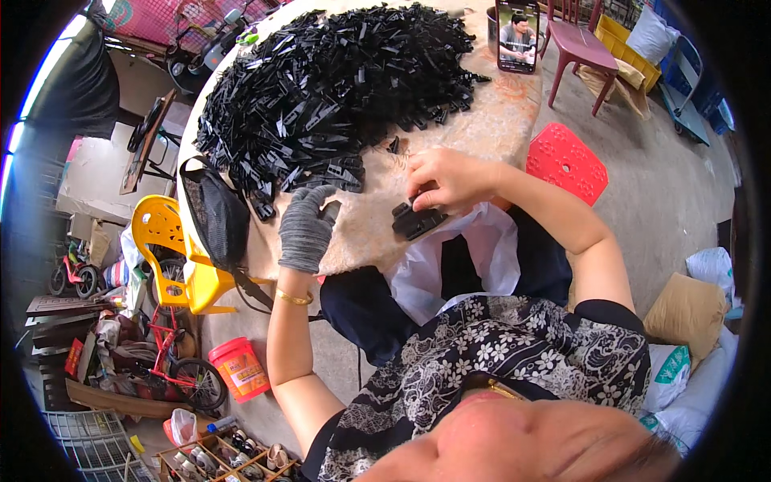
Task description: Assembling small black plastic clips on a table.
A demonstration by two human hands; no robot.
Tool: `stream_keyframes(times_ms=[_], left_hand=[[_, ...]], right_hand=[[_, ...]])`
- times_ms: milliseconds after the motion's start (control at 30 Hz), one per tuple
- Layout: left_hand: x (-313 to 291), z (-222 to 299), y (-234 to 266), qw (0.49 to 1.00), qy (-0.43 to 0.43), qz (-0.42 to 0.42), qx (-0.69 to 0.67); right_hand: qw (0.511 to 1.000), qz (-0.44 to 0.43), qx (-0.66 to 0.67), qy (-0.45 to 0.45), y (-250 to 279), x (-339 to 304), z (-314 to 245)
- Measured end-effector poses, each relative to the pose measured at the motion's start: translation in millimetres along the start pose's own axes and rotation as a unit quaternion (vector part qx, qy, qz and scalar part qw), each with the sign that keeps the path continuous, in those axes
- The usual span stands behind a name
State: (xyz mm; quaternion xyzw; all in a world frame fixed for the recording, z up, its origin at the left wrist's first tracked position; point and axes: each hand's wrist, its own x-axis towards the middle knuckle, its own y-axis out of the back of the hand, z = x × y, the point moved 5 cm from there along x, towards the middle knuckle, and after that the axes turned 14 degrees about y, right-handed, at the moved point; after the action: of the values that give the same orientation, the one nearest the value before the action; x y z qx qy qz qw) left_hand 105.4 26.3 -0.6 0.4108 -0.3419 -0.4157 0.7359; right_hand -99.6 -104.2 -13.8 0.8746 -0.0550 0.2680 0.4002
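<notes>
My left hand (307, 231), in a grey knitted glove, rests at the table's near edge beside the pile of small black plastic parts (337, 88). Its thumb stands apart from the fingers, and nothing shows between them. Bare, my right hand (451, 181) has thumb and fingertips pinched together on a black plastic part, mostly hidden by the fingers. Just below it, a small group of black plastic parts (418, 222) lies at the table edge. Over my lap hangs a white plastic bag (418, 269), its mouth near that group.
The round table (369, 233) has a pale patterned cover. A phone (517, 40) stands at its far right. A black mesh bag (213, 213) hangs at the left edge, near a yellow chair (165, 241). Around are a red stool (567, 165) and a red bucket (239, 369).
</notes>
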Motion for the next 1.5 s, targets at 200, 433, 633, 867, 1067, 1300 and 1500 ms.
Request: stream_keyframes(times_ms=[200,433,633,867,1067,1300,1500], left_hand=[[11,28,-27,0.998,-0.053,0.019,0.029],[27,46,-35,0.986,0.017,-0.022,0.166],[48,23,-28,0.984,-0.053,-0.052,0.162],[59,34,-23,0.955,-0.106,-0.021,0.278],[48,44,-7,0.937,-0.227,0.144,0.221],[19,53,-13,0.970,-0.207,0.087,0.090],[-7,41,-41,0.991,-0.109,-0.051,-0.052]], right_hand=[[0.962,0.117,-0.237,-0.066,16,14,41],[0.938,-0.009,-0.329,-0.113,-4,29,54],[0.980,0.081,-0.181,0.012,-6,23,47],[0.978,0.111,-0.167,0.051,-8,19,45],[0.981,0.075,-0.172,0.049,-11,16,40],[0.991,0.089,-0.099,0.027,-7,7,42],[0.995,0.094,-0.030,0.028,-5,0,38]])
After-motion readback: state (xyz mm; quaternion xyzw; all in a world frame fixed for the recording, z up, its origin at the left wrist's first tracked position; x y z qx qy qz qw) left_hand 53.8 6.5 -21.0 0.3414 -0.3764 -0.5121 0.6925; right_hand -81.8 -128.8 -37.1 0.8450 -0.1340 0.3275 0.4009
